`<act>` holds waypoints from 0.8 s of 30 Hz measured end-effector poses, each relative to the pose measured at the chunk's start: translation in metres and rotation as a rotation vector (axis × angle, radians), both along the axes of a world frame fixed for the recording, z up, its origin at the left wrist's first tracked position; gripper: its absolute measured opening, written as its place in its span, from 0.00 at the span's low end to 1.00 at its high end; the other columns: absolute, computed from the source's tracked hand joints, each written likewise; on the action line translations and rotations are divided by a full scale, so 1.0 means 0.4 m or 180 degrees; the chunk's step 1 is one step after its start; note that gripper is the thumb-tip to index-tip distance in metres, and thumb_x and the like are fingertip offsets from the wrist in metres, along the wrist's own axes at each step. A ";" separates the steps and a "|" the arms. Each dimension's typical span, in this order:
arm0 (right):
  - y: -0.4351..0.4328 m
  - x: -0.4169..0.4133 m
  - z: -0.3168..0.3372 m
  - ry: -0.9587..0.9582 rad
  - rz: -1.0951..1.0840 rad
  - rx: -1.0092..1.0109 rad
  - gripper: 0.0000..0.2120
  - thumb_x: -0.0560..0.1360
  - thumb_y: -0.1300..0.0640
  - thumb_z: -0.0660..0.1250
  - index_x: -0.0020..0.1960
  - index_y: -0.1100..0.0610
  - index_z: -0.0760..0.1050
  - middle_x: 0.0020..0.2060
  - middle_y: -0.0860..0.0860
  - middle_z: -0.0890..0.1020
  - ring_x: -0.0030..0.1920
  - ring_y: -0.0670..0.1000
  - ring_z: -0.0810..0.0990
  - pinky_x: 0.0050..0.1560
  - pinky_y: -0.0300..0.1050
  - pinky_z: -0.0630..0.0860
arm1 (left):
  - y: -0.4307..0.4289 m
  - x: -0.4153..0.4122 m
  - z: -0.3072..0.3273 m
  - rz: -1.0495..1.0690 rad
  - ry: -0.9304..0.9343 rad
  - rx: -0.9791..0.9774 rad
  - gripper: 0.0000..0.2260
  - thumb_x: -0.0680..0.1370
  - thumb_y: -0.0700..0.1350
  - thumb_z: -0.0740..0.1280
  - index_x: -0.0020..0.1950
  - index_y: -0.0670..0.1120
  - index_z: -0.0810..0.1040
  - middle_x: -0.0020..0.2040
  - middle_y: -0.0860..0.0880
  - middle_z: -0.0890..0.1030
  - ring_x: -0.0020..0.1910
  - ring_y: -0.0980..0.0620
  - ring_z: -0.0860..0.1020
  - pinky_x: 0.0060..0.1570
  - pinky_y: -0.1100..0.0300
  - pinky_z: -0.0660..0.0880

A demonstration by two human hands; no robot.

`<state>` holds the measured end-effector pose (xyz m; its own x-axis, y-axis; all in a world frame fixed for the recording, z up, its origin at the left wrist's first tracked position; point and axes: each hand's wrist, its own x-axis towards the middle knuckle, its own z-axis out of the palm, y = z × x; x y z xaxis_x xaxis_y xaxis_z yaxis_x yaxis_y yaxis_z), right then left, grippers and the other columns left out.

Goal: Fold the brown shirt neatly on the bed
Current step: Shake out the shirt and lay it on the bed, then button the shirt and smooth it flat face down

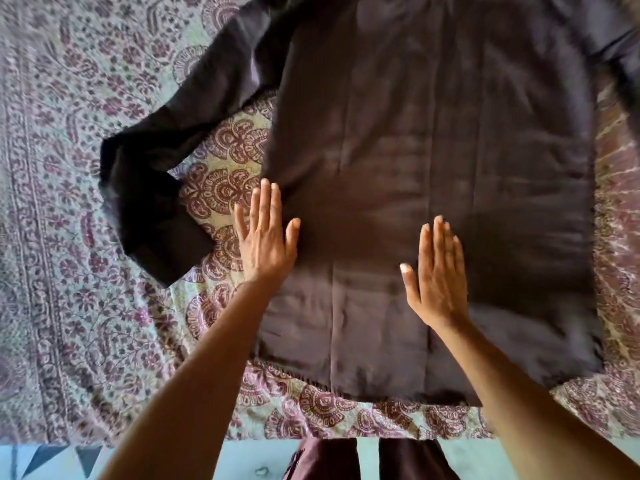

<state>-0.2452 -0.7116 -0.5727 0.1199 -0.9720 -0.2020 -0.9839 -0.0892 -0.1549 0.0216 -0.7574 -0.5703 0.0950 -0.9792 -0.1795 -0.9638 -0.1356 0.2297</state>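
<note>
One shirt [433,133] lies spread flat on bed [69,202], hem twd the person. Two grips, both wide, fingers straight, holding nothing: left grip [265,237] flat on shirt's left edge, partly over bed; right grip [438,275] flat on its lower middle. One sleeve [156,174] lies bent, left of left grip, apart.

We see the dark brown shirt [433,150] spread flat on the bed [69,220], its hem toward us, with faint lengthwise creases running up the body. The sleeve [162,181] on our left slants down from the shoulder and doubles over on itself, rumpled, beside the body.
</note>
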 end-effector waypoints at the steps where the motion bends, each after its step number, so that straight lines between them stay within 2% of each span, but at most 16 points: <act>1: -0.042 0.016 0.001 -0.0038 0.0038 -0.0034 0.31 0.78 0.47 0.48 0.73 0.67 0.53 0.73 0.66 0.56 0.73 0.62 0.54 0.72 0.54 0.49 | -0.022 -0.015 0.003 -0.0073 0.0063 -0.0041 0.29 0.78 0.57 0.46 0.76 0.44 0.53 0.77 0.46 0.54 0.76 0.50 0.51 0.72 0.51 0.39; 5: -0.197 0.079 -0.011 -0.0059 0.0227 -0.0012 0.31 0.78 0.46 0.47 0.74 0.66 0.50 0.74 0.63 0.54 0.74 0.60 0.53 0.73 0.52 0.48 | -0.115 -0.043 -0.004 -0.0599 0.0195 -0.0137 0.25 0.79 0.55 0.49 0.76 0.49 0.58 0.76 0.47 0.57 0.75 0.49 0.55 0.72 0.48 0.46; 8: -0.254 0.092 -0.034 0.0050 0.0227 0.0110 0.32 0.78 0.45 0.47 0.74 0.64 0.51 0.74 0.61 0.54 0.74 0.58 0.54 0.73 0.53 0.48 | -0.197 -0.054 -0.018 -0.1398 0.0008 -0.0016 0.24 0.79 0.54 0.49 0.75 0.51 0.60 0.76 0.48 0.60 0.74 0.48 0.59 0.72 0.46 0.50; 10: -0.258 0.091 -0.044 0.0116 0.0187 0.0112 0.32 0.77 0.45 0.48 0.74 0.64 0.52 0.74 0.61 0.55 0.74 0.58 0.56 0.73 0.53 0.48 | -0.278 -0.037 -0.031 -0.1648 -0.0101 0.0087 0.24 0.79 0.55 0.48 0.75 0.52 0.59 0.76 0.48 0.59 0.75 0.48 0.58 0.72 0.46 0.49; 14: -0.256 0.087 -0.060 0.0141 0.0220 0.0054 0.34 0.76 0.44 0.49 0.75 0.63 0.52 0.74 0.60 0.55 0.74 0.57 0.56 0.73 0.54 0.49 | -0.478 0.051 -0.050 -0.0966 -0.0299 0.0191 0.24 0.80 0.56 0.47 0.76 0.54 0.53 0.78 0.52 0.52 0.76 0.51 0.52 0.70 0.44 0.50; 18: -0.257 0.086 -0.063 0.0145 0.0201 0.0044 0.35 0.74 0.44 0.51 0.75 0.63 0.52 0.74 0.60 0.54 0.74 0.56 0.54 0.73 0.54 0.51 | -0.566 0.058 -0.053 -0.0803 -0.0347 0.0228 0.24 0.81 0.55 0.51 0.77 0.54 0.51 0.78 0.53 0.49 0.76 0.51 0.50 0.70 0.44 0.51; 21: -0.255 0.086 -0.060 0.0147 0.0221 0.0077 0.34 0.74 0.45 0.51 0.75 0.63 0.53 0.74 0.60 0.54 0.74 0.56 0.54 0.73 0.54 0.50 | -0.531 0.014 -0.052 -0.0569 -0.0346 -0.0002 0.24 0.80 0.55 0.52 0.75 0.50 0.58 0.77 0.50 0.56 0.76 0.47 0.54 0.70 0.44 0.50; 24: -0.259 0.088 -0.056 0.0134 0.0213 0.0084 0.34 0.75 0.45 0.50 0.74 0.63 0.54 0.74 0.60 0.56 0.73 0.56 0.56 0.73 0.54 0.50 | -0.485 -0.004 -0.033 -0.0456 -0.0261 -0.0527 0.20 0.79 0.54 0.54 0.67 0.48 0.73 0.70 0.47 0.71 0.69 0.45 0.68 0.66 0.49 0.56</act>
<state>-0.2102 -0.8152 -0.5950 0.1752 -0.9564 -0.2338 -0.9816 -0.1513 -0.1167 0.0200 -0.9512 -0.5834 -0.0394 -0.9991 -0.0126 -0.9868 0.0369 0.1576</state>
